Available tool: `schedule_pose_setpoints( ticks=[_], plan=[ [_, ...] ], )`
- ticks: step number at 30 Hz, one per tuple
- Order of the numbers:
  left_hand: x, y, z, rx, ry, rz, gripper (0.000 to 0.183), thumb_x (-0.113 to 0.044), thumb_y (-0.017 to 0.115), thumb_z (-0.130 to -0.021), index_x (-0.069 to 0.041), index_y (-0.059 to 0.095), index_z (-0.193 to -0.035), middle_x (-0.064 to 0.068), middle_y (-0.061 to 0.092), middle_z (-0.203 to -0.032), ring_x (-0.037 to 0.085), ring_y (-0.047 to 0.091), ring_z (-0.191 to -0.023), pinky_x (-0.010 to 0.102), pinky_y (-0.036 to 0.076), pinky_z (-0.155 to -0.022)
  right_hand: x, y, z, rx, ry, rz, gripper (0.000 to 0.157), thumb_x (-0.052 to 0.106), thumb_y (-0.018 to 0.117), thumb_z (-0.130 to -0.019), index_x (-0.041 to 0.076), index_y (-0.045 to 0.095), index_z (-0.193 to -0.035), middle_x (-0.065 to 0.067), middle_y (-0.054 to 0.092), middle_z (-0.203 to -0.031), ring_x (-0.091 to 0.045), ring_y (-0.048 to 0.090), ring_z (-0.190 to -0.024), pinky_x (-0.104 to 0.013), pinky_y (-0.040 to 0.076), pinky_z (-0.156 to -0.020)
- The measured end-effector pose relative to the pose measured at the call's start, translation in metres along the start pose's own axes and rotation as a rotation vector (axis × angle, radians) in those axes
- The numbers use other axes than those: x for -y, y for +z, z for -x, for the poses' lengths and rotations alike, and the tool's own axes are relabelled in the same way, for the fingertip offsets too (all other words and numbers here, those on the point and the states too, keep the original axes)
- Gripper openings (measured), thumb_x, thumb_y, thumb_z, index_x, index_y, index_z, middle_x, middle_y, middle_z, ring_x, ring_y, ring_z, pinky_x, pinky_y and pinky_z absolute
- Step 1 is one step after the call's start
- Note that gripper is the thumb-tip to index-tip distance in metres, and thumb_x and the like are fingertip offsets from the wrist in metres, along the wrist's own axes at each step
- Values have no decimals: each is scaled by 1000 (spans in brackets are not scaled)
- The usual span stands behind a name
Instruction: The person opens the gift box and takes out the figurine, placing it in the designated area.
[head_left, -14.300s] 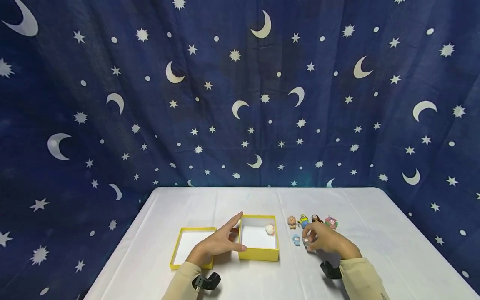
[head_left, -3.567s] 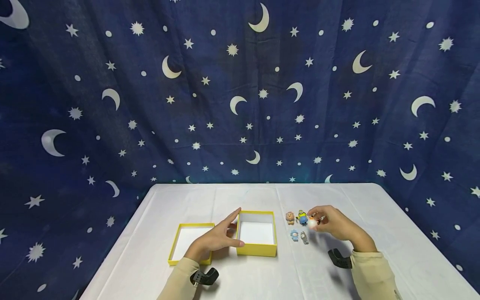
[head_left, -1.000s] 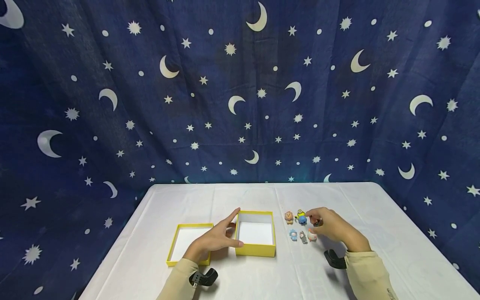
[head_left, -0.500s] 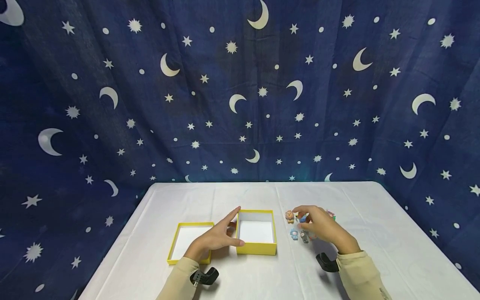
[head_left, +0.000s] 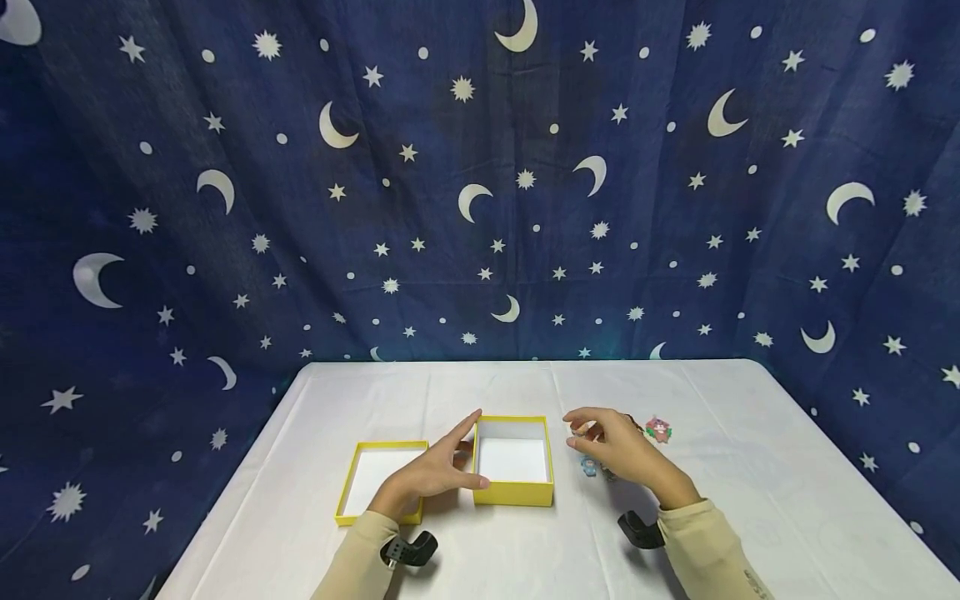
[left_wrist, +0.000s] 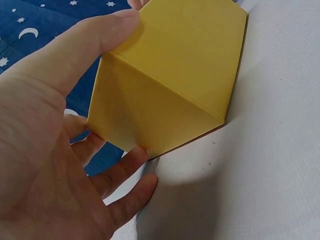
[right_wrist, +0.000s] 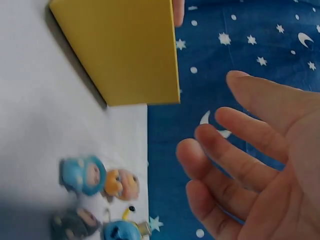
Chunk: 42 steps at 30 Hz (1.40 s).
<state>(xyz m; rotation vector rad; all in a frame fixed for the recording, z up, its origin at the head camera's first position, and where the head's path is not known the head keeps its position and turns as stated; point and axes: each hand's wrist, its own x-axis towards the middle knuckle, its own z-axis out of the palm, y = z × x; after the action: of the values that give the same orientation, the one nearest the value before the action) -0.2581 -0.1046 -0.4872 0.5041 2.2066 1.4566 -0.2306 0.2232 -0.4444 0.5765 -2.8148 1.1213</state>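
My left hand (head_left: 435, 477) holds the yellow box (head_left: 513, 493) by its left side, thumb on the front and fingers along the side and back. Inside, only the white bottom shows. My right hand (head_left: 626, 450) hovers over the toy figurines right of the box, fingers loosely bent around nothing. Up close in the right wrist view are a blue figurine (right_wrist: 82, 174), a tan one (right_wrist: 122, 185), a grey one (right_wrist: 75, 222) and part of a blue-and-yellow one (right_wrist: 122, 231). A pink figurine (head_left: 658, 429) lies past the knuckles. The hand hides the white one.
The yellow-rimmed lid (head_left: 384, 477) lies to the left of the box, partly behind my left hand. A white cloth (head_left: 495, 387) covers the table. At the back hangs a dark blue curtain (head_left: 420, 208) with moons and stars.
The white figurine went from the box, in my right hand, to the table beside the grey one. In the last second my right hand has moved left. My left hand stays on the box.
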Motion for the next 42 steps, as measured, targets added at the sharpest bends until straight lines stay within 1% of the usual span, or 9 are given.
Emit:
schedule_pose_setpoints(
  ticks=[8,16,19,22,26,32,34,38,42],
  plan=[
    [0,-1,0,3,1,5,111,-33,87,-79,-44,14,-161,14,36,-159,35,46,-137,58,33,-117,8,11,-2,7,-75,-39,33,19,73,-93,4,69,-122,-17,71,-114,-4,58,-82,-23,49,-72],
    [3,2,-3,6,10,-2,110,-32,87,-79,-43,14,-161,15,38,-158,35,47,-137,58,34,-117,11,20,-6,81,-91,-81,33,17,75,-91,5,70,-121,-18,70,-117,-4,57,-81,-24,49,-69],
    [4,2,-5,8,19,-6,110,-30,86,-80,-39,14,-162,15,41,-156,34,50,-134,59,35,-116,15,26,-10,97,-114,-48,34,17,77,-89,5,71,-120,-15,72,-116,-8,58,-84,-33,51,-77],
    [4,2,-6,10,15,2,110,-31,86,-80,-39,14,-162,15,43,-154,32,52,-131,58,34,-116,22,32,-15,93,-122,-4,33,15,79,-86,7,73,-117,-10,74,-114,-16,60,-89,-45,43,-88],
    [3,0,-4,5,-7,13,111,-33,88,-78,-46,15,-160,14,44,-154,32,52,-133,61,32,-116,35,36,-24,114,-99,41,33,15,82,-84,13,75,-116,-1,76,-114,-24,62,-96,-42,35,-84],
    [1,-2,-2,-3,2,-6,110,-35,87,-78,-45,15,-161,14,41,-157,34,48,-138,63,32,-116,45,42,-42,289,-132,63,33,8,82,-83,12,75,-115,-1,74,-116,-23,64,-101,-44,51,-83],
    [2,-2,-2,-3,-1,-5,109,-36,87,-78,-47,15,-160,13,42,-157,34,48,-138,63,32,-116,46,45,-47,357,-165,89,34,2,81,-82,9,75,-114,-2,74,-115,-23,65,-100,-39,55,-86],
    [3,-2,-2,-1,1,-1,108,-34,87,-79,-49,16,-159,13,43,-155,33,49,-136,61,33,-116,47,56,-54,466,-191,165,34,-5,74,-82,10,77,-113,1,75,-111,-16,67,-92,-25,54,-81],
    [3,-1,-1,5,14,3,109,-33,86,-79,-44,15,-161,13,46,-153,32,51,-133,61,34,-115,49,64,-58,538,-133,206,38,-12,68,-83,13,79,-110,3,76,-99,-7,60,-76,-20,51,-71]
  ],
)
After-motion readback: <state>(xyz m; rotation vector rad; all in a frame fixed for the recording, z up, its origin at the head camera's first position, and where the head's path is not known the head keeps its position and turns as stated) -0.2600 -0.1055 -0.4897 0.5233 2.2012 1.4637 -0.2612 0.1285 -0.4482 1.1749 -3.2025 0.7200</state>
